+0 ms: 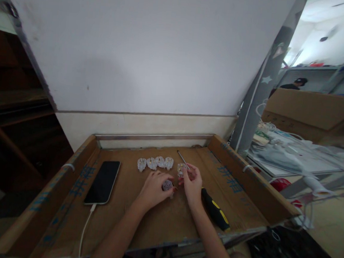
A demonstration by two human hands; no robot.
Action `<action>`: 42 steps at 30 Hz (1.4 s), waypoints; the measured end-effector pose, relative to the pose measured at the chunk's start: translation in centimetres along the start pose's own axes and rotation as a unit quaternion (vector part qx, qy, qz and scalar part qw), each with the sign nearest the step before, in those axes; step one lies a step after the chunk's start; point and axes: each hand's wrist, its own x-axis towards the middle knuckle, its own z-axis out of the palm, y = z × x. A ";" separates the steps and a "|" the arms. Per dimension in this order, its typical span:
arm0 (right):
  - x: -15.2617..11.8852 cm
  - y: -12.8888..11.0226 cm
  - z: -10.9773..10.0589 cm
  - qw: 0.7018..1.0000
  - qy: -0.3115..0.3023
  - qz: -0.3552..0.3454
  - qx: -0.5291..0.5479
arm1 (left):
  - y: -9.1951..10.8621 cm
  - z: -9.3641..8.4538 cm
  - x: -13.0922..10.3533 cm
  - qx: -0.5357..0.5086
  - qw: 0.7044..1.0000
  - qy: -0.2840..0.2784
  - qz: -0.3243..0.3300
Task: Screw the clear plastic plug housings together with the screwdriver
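Observation:
My left hand (156, 189) is closed round a small clear-and-grey round part (167, 185) above the cardboard. Just to its right, my right hand (192, 183) has its fingers closed at a clear plastic piece (181, 170); whether it grips this piece or something behind it is hard to tell. A thin metal shaft (182, 159) slants up and left from the right fingers. Several clear plug-like pieces (160, 162) with brass-coloured contacts stand in a row beyond my hands. A black and yellow screwdriver handle (215, 210) lies beside my right forearm.
On the left of the cardboard tray (273, 200) lies a phone (102, 182) with a white cable (85, 227). Raised cardboard walls edge the tray. Bagged white items (294, 158) and a large box (313, 110) stand at the right, with a person (294, 84) far behind.

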 end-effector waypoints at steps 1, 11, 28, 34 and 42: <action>0.0 0.0 0.0 1.000 0.007 -0.001 0.000 | 0.1 0.0 -0.1 -0.003 1.000 -0.019 -0.006; 0.0 0.1 -0.2 0.999 0.029 -0.015 0.002 | 1.2 0.2 1.1 0.043 0.998 -0.042 0.025; 0.3 0.4 -0.3 0.999 0.044 0.004 0.007 | 2.2 -0.7 2.7 0.142 0.981 -0.124 0.052; 0.2 0.2 -0.4 0.999 0.047 -0.006 0.008 | 2.4 0.3 2.7 0.144 0.978 -0.115 0.097; -0.1 -0.7 0.0 0.999 0.021 0.009 0.047 | -0.2 -0.7 3.0 -0.081 0.992 0.092 0.018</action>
